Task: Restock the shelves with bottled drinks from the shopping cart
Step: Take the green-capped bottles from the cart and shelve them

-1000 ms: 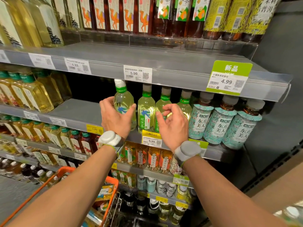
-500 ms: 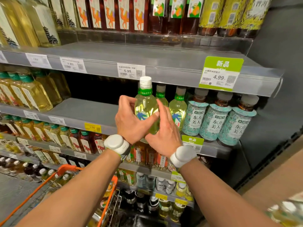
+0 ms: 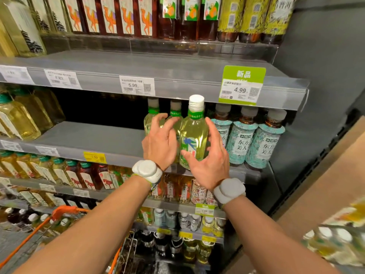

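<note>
Both arms reach forward; left hand [image 3: 160, 144] fingers spread, right hand [image 3: 210, 161] open, thumb extended.

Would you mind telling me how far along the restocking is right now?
Done: two green-tea bottles stand on the shelf. In hand: a third bottle at its front edge, between left hand and right hand. Left: the shelf's bare stretch; the cart contents are unclear.

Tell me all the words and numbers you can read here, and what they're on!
"新品" and "4.99": green price tag.
"5.99": white price tag.
"4.89", faint: left price tag.
"东方美人": teal bottles.
Yellow tag, lower shelf tags and the bottle between the hands: too blurred to read.
</note>
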Tool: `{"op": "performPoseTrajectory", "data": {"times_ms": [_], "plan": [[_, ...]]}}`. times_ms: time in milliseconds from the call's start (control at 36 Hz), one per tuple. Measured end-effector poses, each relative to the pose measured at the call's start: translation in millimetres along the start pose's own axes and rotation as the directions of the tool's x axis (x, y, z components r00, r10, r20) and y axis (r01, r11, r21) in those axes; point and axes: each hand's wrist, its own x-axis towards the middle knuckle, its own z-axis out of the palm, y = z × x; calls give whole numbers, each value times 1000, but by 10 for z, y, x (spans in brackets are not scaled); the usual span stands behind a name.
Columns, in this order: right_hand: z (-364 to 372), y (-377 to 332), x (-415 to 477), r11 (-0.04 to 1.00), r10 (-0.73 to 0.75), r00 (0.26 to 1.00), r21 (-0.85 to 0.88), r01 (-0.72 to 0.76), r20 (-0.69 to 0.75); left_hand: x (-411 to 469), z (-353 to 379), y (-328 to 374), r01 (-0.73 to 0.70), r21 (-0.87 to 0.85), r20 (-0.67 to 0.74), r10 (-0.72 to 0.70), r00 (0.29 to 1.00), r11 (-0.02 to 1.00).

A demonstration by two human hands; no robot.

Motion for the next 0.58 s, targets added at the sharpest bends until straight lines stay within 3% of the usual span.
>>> {"op": "performPoseTrajectory", "data": {"times_ms": [83,583], "plan": [[5,69,19,1000,-2,1000,14,2,-8,-43,29,-23,-34,49,59,31,998,998],[202,289,129,996,-77,997,31,78,-31,-16,-7,-151,-81,56,54,78,995,995]]}}
